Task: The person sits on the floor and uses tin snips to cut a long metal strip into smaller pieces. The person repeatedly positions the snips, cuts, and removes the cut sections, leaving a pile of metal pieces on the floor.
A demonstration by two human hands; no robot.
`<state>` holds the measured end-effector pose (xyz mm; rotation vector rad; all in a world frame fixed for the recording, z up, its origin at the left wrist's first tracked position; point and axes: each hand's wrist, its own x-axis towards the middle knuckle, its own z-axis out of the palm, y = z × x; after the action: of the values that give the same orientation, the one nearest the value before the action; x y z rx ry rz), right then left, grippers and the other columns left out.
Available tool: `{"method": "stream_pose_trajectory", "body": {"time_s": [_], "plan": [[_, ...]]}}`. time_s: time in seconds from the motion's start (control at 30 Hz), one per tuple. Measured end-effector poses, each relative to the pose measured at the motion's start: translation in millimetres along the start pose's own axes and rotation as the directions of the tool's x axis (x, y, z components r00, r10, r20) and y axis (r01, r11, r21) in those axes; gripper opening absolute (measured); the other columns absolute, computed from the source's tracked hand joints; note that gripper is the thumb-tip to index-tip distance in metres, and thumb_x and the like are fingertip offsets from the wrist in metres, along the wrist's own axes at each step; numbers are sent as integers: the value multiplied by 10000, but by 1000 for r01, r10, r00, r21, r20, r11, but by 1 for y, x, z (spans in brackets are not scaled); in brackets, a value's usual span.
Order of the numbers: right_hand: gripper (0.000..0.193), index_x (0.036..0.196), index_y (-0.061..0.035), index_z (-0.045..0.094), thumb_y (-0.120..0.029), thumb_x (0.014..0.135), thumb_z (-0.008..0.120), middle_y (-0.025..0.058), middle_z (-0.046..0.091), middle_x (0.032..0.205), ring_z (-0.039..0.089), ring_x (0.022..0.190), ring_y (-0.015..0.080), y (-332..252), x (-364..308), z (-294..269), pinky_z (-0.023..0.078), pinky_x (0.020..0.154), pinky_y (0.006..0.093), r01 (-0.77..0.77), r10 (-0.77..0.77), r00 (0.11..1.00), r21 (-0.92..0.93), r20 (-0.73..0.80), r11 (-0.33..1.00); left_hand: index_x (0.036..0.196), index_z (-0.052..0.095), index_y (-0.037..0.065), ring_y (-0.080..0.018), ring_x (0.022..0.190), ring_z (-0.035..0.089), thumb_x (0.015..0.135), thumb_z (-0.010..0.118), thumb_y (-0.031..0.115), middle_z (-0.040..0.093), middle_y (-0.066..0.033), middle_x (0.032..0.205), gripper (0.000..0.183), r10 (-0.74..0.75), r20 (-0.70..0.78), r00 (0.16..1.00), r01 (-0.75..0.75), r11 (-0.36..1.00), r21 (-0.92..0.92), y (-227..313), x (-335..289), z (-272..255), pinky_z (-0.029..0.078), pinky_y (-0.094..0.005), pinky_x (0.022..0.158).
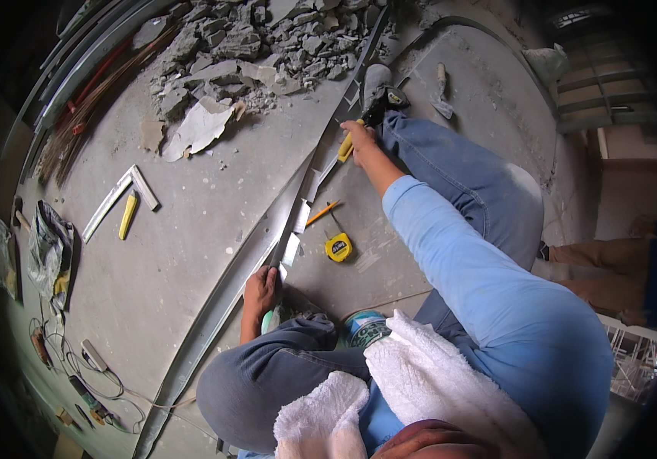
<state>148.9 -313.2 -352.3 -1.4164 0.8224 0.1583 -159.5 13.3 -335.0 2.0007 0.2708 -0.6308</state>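
A long, thin metal channel [234, 302] runs diagonally across the floor, with several pale tabs [292, 249] bent out along its right edge. My left hand [260, 292] is closed on that edge, just below the tabs. Farther up the channel, my right hand [362, 144] grips a yellow-handled tool [346, 147]. Its thin metal end points down toward the channel; its exact kind is unclear. Between my hands, to the right of the channel, lie an orange pencil [322, 213] and a yellow tape measure [338, 247].
Broken rubble [244, 50] is heaped at the far side. Leftward lie a metal square [110, 203], a yellow utility knife [127, 216] and a corded power tool [91, 402]. A can [367, 327] stands between my legs. Another person's legs [604, 271] show at right.
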Motion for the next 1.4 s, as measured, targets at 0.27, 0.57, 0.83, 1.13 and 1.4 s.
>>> {"method": "stream_pose_trajectory", "body": {"time_s": [0.27, 0.57, 0.83, 1.13, 1.4], "plan": [[609, 1190, 3, 501, -213, 680, 755, 152, 574, 1110, 600, 953, 280, 21, -27, 41, 510, 831, 416, -44, 57, 992, 120, -110, 992, 926, 633, -23, -354, 694, 607, 1018, 555, 334, 612, -252, 758, 377, 18, 41, 999, -18, 1000, 3, 0, -7, -7, 460, -437, 669], [583, 1194, 56, 502, -162, 698, 717, 165, 584, 1108, 607, 984, 284, -13, -45, 7, 520, 863, 421, 144, -78, 953, 210, -291, 967, 1078, 678, -29, -242, 768, 656, 951, 666, 448, 717, -150, 852, 493, -278, 319, 906, 298, 955, -14, -15, -54, -51, 495, -376, 721], [454, 1000, -9, 550, -272, 694, 760, 145, 613, 948, 630, 757, 267, -112, 26, -24, 534, 684, 446, 199, -199, 899, -42, -389, 979, 856, 636, -8, -207, 617, 544, 1017, 561, 394, 563, -146, 648, 440, -111, 150, 983, 115, 993, -21, 1, -32, -56, 449, -398, 605], [536, 1210, -26, 518, -117, 734, 747, 75, 612, 985, 619, 900, 195, 10, -105, -52, 497, 824, 313, 314, -282, 946, -245, 157, 917, 1011, 645, 45, -469, 921, 635, 966, 589, 315, 670, -257, 909, 280, -12, -97, 995, 28, 986, 162, -18, 41, -24, 490, -532, 770], [670, 1299, -1, 532, -178, 687, 739, 179, 651, 1081, 635, 990, 309, 113, -250, -80, 506, 915, 371, 117, 296, 876, -762, 381, 637, 989, 585, 13, -492, 933, 616, 935, 543, 202, 645, -279, 893, 201, 196, -17, 980, -181, 933, 312, -19, 56, -27, 489, -562, 809]]}}
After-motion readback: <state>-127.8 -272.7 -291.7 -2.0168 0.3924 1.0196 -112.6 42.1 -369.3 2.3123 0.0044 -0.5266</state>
